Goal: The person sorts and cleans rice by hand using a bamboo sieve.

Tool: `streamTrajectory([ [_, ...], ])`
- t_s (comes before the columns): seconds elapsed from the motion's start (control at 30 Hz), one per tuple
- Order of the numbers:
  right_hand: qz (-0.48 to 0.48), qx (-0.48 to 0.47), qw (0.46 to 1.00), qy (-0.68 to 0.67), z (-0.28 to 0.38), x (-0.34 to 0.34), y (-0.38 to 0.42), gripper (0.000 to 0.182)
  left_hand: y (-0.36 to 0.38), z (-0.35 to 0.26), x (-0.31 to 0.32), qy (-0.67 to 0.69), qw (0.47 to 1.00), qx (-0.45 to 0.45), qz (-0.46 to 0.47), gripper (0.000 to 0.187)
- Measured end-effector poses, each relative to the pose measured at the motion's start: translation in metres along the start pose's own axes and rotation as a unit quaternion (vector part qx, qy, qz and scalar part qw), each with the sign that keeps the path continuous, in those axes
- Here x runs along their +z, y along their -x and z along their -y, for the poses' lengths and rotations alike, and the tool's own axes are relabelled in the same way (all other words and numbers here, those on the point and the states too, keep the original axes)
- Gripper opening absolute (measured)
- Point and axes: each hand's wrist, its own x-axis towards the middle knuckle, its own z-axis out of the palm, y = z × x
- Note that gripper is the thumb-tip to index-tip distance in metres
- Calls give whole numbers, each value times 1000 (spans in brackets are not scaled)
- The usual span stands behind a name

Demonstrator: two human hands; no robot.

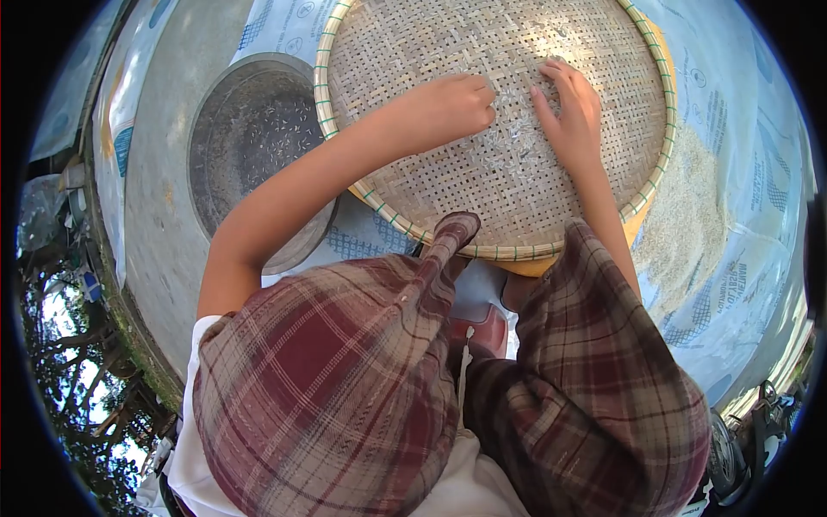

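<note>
A round woven bamboo winnowing tray (413,185), its rim bound with green ties, lies in front of my knees. Small pale grains (519,142), which look like rice, are scattered near its middle. Over the tray, my left hand (461,105) is closed with its fingers curled; what they hold, if anything, is hidden. On the other side of the grains, my right hand (573,112) has its thumb and fingers apart, with its fingertips at the woven surface.
A dark metal basin (226,142) with scattered grains stands left of the tray, partly under my left forearm. At the right, a heap of pale grain (689,220) lies on printed plastic sheeting (749,258). A red object (491,332) shows between my plaid-covered legs.
</note>
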Motion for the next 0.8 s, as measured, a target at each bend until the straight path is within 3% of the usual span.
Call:
streamTrajectory([
  [0.07, 1, 2, 1000, 7, -1, 0, 0, 27, -3, -4, 0, -18, 1000, 18, 5, 12],
  [0.13, -3, -4, 1000, 3, -1, 1, 1, 28, -4, -11, 4, -137, 989, 35, 50, 12],
  [0.27, 1, -3, 1000, 1, -2, 1, 1, 28, 0, -7, 7, -136, 990, 36, 34, 9],
  [0.33, -3, -9, 1000, 2, -3, 1, 1, 28, 8, 1, 3, 122, 983, -80, -110, 6],
  [0.37, -3, -8, 1000, 2, -4, 1, 1, 28, 13, 1, 1, 122, 983, -80, -109, 6],
  [0.4, -3, -9, 1000, 3, -4, 1, 1, 28, 16, -4, -12, 268, 926, -239, -119, 7],
  [0.43, -2, -9, 1000, 3, -3, 1, 1, 28, 21, -8, -20, 400, 822, -387, -122, 9],
  [0.47, -1, -8, 1000, 2, -4, 1, 1, 28, 29, -8, -24, 400, 821, -388, -121, 9],
  [0.53, -3, -11, 1000, 3, -4, 1, 1, 28, 49, -5, -30, 527, 697, -450, -183, 14],
  [0.6, -2, -10, 1000, 2, -4, 1, 1, 28, 73, -3, -33, 565, 638, -434, -290, 17],
  [0.73, 5, -13, 1000, 2, 1, -3, 4, 30, 131, -5, -44, 459, 561, -507, -467, 15],
  [0.8, 24, -3, 1000, 12, 7, -6, 8, 33, 164, -10, -32, 420, 537, -559, -471, 15],
])
